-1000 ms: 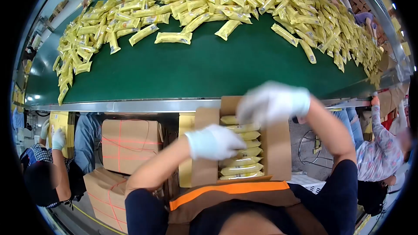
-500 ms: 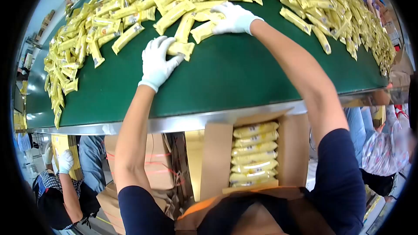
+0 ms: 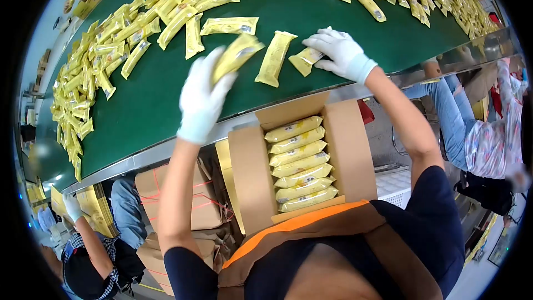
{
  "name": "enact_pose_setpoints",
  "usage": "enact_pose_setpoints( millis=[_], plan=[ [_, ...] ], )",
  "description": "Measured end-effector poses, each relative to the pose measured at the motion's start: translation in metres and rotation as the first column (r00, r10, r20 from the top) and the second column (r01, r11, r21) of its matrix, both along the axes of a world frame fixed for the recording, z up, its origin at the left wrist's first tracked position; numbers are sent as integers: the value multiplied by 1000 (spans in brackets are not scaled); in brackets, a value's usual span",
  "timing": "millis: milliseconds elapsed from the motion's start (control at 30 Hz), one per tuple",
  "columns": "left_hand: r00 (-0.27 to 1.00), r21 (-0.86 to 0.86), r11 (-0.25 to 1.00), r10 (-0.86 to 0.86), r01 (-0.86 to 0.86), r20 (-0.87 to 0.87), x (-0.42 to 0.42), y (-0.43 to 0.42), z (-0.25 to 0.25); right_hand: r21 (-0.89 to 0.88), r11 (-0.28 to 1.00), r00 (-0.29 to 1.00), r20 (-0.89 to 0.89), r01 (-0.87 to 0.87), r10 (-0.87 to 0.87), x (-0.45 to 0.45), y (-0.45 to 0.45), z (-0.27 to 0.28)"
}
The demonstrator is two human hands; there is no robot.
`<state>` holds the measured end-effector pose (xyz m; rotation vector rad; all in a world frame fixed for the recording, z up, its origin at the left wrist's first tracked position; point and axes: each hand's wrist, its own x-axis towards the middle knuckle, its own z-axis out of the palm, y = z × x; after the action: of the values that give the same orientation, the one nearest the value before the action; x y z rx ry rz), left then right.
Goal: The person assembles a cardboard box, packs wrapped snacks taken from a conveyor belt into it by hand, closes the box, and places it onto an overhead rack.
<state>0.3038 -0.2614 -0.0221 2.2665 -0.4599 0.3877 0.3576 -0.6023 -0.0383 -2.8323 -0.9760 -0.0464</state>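
Note:
My left hand, in a white glove, grips a yellow wrapped packet between thumb and fingers, raised over the green table and slightly blurred. My gloved right hand is closed on the end of another yellow packet, which lies low at the table. Between the two hands a loose packet rests on the green surface. Below, an open cardboard box holds a row of several yellow packets, stacked flat side against flat side.
Heaps of yellow packets cover the far and left parts of the green table. A metal edge runs along its front. Brown bundles with red string stand left of the box. Co-workers' gloved hand and patterned sleeve show at the sides.
My left hand has lifted a packet off the table. My right hand has come nearer and to the right, with a packet. The view has turned and shifted, bringing the box more into sight.

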Motion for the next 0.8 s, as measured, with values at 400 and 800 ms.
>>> enact_pose_setpoints(
  millis=[400, 800],
  plan=[
    [967, 585, 786, -62, 200, -248, 23, 4, -13, 244, 893, 916, -240, 379, -323, 8, -15, 5],
    [935, 552, 817, 45, 169, -352, 8, 36, -15, 29, 999, 978, -208, 30, -23, 164, 210, -29]
  ],
)
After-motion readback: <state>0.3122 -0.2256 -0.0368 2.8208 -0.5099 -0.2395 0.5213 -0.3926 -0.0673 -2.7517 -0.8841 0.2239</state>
